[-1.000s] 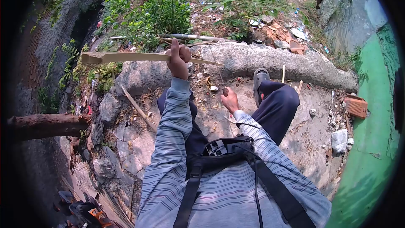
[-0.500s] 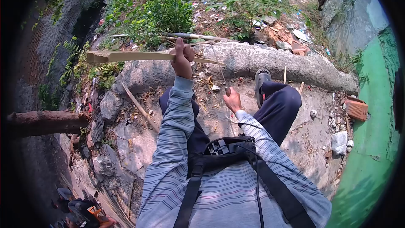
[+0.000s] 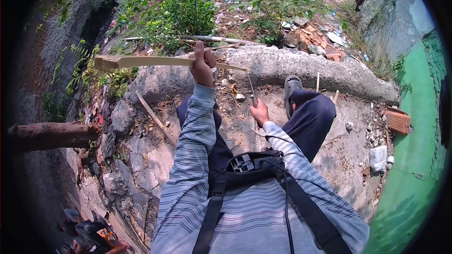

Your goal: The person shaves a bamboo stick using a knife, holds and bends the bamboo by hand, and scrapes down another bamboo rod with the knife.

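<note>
My left hand (image 3: 203, 66) is closed round a pale bamboo strip (image 3: 155, 60), held out level in front of me. The strip's thick, jointed end points left, and its thin end sticks out to the right of my fist. Lower down, my right hand (image 3: 260, 113) grips a knife (image 3: 252, 91) by its handle, the narrow blade pointing up. The blade's upper end is at the thin tip of the strip; whether they touch I cannot tell. A thin pale sliver curves beside my right hand.
A rough concrete kerb (image 3: 306, 68) runs across ahead of my feet. Bamboo sticks (image 3: 155, 117) lie on the ground at left. A tree trunk (image 3: 56, 136) juts in from the left, and a broken brick (image 3: 398, 121) lies by the green wall (image 3: 409, 160). People sit at lower left.
The knife has drawn down towards me; its blade crossed above the strip before and now reaches only to the strip's thin tip. The strip has shifted slightly left.
</note>
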Motion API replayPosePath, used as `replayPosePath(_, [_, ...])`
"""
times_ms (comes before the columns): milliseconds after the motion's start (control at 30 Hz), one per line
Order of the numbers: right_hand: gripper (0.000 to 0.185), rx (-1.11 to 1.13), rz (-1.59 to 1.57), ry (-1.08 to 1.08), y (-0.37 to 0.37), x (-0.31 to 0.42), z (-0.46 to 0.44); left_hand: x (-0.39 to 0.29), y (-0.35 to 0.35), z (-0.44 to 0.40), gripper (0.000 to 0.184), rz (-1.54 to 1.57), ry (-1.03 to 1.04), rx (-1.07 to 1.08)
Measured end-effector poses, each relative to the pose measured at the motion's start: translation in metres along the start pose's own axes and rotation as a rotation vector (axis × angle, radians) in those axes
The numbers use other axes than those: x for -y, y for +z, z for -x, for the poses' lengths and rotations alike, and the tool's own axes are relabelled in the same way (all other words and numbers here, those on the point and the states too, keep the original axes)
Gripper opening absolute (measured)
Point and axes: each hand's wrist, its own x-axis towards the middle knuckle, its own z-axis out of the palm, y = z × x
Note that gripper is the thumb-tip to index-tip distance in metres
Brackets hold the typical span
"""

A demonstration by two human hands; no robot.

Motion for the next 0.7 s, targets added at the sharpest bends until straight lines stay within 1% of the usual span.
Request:
replayPosePath(33, [0.023,0.036,0.040,0.097,-0.003,-0.003,0.000,0.000,-0.001,0.000,0.062,-0.001,0.001,0.001])
replayPosePath(67, [0.023,0.035,0.040,0.097,-0.005,-0.005,0.001,0.001,-0.002,0.000,0.061,0.044,-0.004,0.009])
replayPosePath(133, [0.025,0.087,0.118,0.196,-0.010,-0.005,0.002,0.002,-0.003,0.000,0.061,0.089,-0.008,0.018])
replayPosePath(267, [0.025,0.091,0.118,0.242,-0.008,-0.006,0.002,0.002,-0.003,-0.001,0.061,0.066,-0.010,-0.006])
replayPosePath(333, [0.025,0.024,0.103,0.203,-0.004,-0.004,0.002,0.001,-0.002,-0.002,0.060,0.057,-0.014,-0.011])
replayPosePath(367, [0.025,0.026,0.104,0.204,-0.002,-0.003,0.002,0.000,-0.001,-0.002,0.060,0.060,-0.012,-0.016])
replayPosePath(433, [0.022,-0.066,0.039,0.035,-0.003,0.007,0.003,-0.001,0.000,-0.002,0.060,0.064,-0.012,-0.020])
replayPosePath(467, [0.022,-0.066,0.039,0.037,-0.004,0.012,0.003,-0.002,0.001,-0.002,0.060,0.065,-0.016,-0.017])
replayPosePath(533, [0.018,-0.041,-0.118,-0.008,-0.011,0.034,0.004,-0.002,0.001,-0.002,0.060,0.066,-0.023,-0.014])
replayPosePath(567, [0.016,-0.059,-0.132,-0.082,-0.011,0.042,0.004,-0.001,0.002,-0.001,0.061,0.055,-0.017,-0.001])
replayPosePath(600, [0.016,-0.060,-0.132,-0.080,-0.011,0.045,0.004,0.000,0.001,-0.001,0.061,0.045,-0.011,0.012])
replayPosePath(667, [0.016,0.011,-0.131,-0.121,-0.011,0.051,0.005,0.002,0.000,-0.002,0.061,0.063,-0.024,0.032])
replayPosePath(700, [0.015,0.008,-0.154,-0.174,-0.009,0.052,0.006,0.002,0.000,-0.002,0.061,0.082,-0.035,0.051])
